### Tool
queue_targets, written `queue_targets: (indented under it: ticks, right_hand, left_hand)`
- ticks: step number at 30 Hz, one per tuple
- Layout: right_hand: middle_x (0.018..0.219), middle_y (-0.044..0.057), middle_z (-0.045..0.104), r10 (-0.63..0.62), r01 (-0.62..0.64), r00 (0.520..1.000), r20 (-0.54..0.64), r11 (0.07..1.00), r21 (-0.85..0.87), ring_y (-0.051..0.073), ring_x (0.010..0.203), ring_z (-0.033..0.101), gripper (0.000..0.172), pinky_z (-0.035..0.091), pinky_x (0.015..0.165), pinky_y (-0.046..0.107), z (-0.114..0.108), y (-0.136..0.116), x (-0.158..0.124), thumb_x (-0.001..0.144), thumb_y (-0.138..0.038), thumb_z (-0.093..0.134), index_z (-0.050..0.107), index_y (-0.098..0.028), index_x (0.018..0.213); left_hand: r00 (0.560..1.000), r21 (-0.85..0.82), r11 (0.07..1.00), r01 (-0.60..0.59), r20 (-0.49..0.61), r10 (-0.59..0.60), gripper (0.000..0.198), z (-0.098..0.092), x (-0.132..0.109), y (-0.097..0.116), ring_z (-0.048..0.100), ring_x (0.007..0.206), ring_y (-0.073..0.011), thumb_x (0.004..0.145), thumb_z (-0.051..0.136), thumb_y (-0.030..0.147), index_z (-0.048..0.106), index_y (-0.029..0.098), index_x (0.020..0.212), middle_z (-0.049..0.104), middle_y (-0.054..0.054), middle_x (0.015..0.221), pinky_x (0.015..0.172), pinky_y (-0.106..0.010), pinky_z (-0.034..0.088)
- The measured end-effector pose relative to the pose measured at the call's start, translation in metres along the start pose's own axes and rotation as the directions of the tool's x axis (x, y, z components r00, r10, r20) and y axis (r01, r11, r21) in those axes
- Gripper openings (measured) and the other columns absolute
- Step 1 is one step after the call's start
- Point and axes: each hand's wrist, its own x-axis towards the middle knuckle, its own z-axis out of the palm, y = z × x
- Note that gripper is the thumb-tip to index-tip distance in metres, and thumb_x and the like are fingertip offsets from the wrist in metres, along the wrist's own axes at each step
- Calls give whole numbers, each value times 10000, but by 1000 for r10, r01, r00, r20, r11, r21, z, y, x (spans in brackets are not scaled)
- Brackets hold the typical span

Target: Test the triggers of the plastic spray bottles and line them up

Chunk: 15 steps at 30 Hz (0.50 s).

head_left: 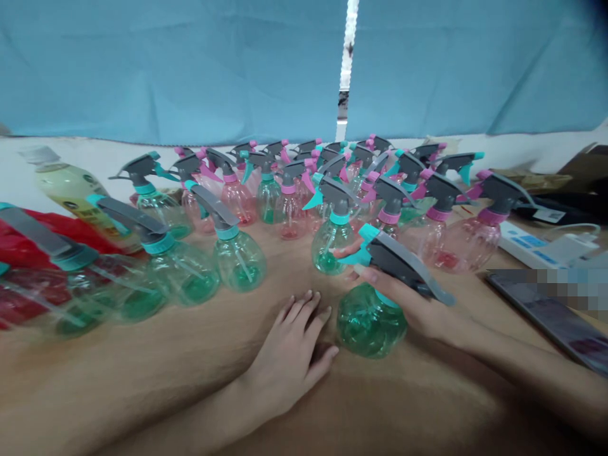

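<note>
Your right hand (408, 301) is wrapped round the neck of a green spray bottle (371, 323), fingers under its grey trigger head, the bottle standing on the wooden table (166, 380) right in front of you. Your left hand (289, 351) lies flat and open, palm down, just beside that bottle, fingers spread and holding nothing. Beyond, a crowd of green and pink spray bottles (332, 183) fills the tabletop. A white power strip (541, 247) sits off right; a blue curtain (190, 63) hangs behind.
</note>
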Motion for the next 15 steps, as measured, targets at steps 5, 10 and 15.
queue_targets:
  ticks: [5,10,15]
  right_hand:
    - [741,-16,525,9,-9,1000,-15,1000,8,133,603,453,234,420,604,277,0,1,0,919,-404,535,655,-293,1086]
    - [742,-28,522,-2,3,1000,-6,1000,5,120,592,436,247,419,607,269,-1,1,1,925,-389,532,631,-293,1130]
    - [832,-24,573,-24,24,1000,-12,999,21,118,663,484,260,440,669,263,0,1,1,928,-373,536,603,-294,1166]
  left_hand:
    - [1000,1,1000,-5,-1,5,478,0,0,0,396,1338,-315,933,543,372,480,107,1326,456,-185,1432,1064,-535,350]
    - [1000,-8,1000,-9,-6,9,476,1,-1,0,383,1348,-317,943,529,376,479,99,1327,454,-188,1433,1075,-535,335]
    - [1000,-24,1000,-5,-21,4,451,1,-1,-1,390,1344,-310,953,504,392,490,124,1315,467,-172,1426,1078,-528,334]
